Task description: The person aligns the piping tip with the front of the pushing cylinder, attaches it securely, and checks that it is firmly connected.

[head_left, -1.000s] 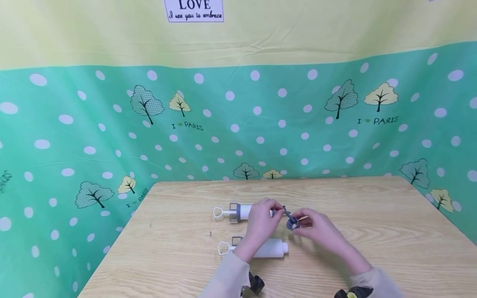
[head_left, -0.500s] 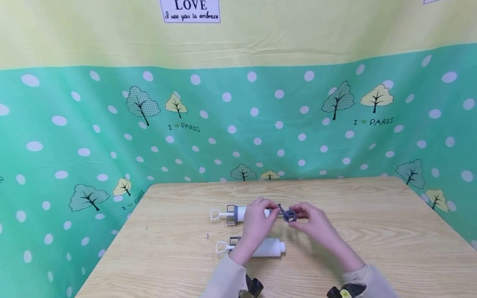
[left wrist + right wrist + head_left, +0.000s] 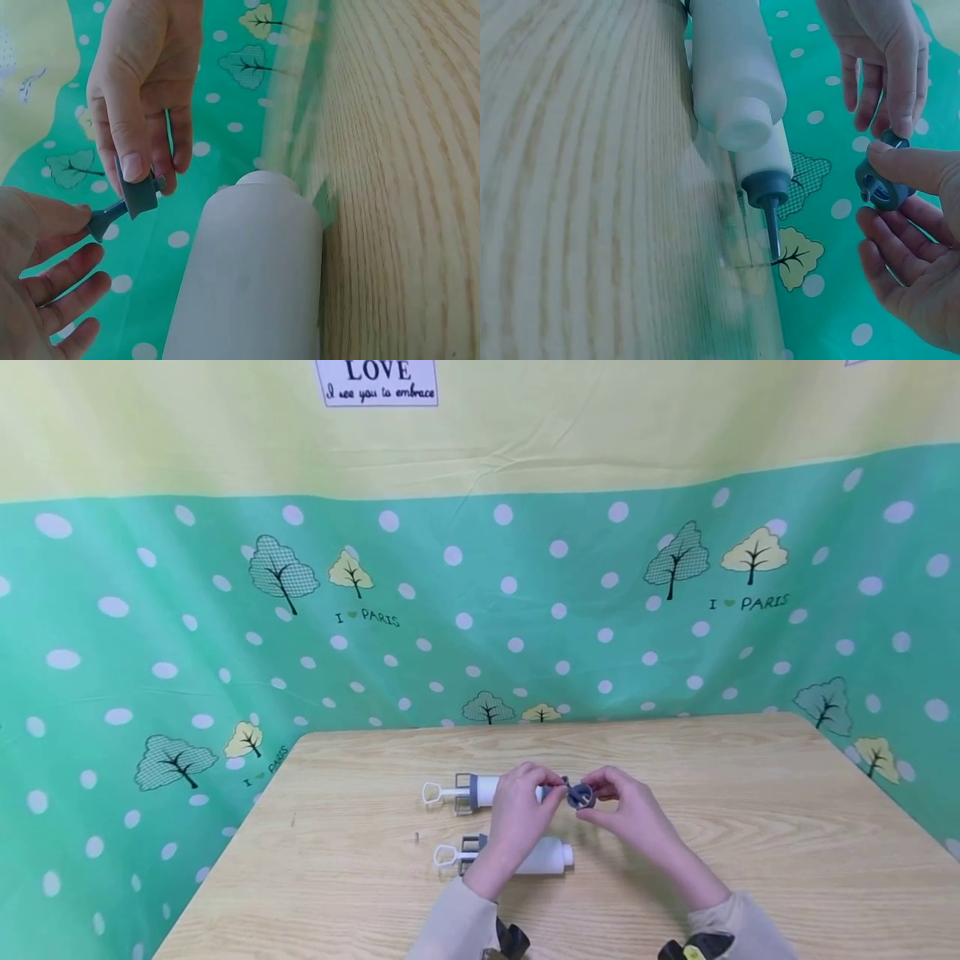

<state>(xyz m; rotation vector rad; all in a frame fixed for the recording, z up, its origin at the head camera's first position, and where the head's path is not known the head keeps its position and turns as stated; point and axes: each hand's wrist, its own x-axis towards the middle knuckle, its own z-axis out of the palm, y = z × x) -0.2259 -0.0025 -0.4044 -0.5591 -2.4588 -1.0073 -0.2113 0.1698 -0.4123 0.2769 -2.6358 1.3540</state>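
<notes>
My left hand (image 3: 521, 802) and right hand (image 3: 637, 817) meet above the table, holding a dark grey nozzle cap (image 3: 881, 187) between them. In the left wrist view, left thumb and fingers pinch the slim flared end of the nozzle cap (image 3: 139, 193), while the right fingers grip its round collar. The collar's hollow side faces the head camera. Below the left wrist lies a white plunger syringe (image 3: 546, 857) with a bare neck, its middle partly covered by the forearm. Farther back, a second syringe (image 3: 487, 789) lies behind the left hand; its grey pointed nozzle (image 3: 771, 214) shows in the right wrist view.
Both syringes lie sideways on the wooden table (image 3: 337, 877), their white ring handles (image 3: 435, 792) toward the left. A tiny dark bit (image 3: 417, 837) lies left of them. A green and yellow printed curtain (image 3: 480, 610) hangs behind the table.
Both hands have lifted the nozzle cap slightly away from the body and to the left. Its collar has turned so the hollow side shows more. The syringes stay put.
</notes>
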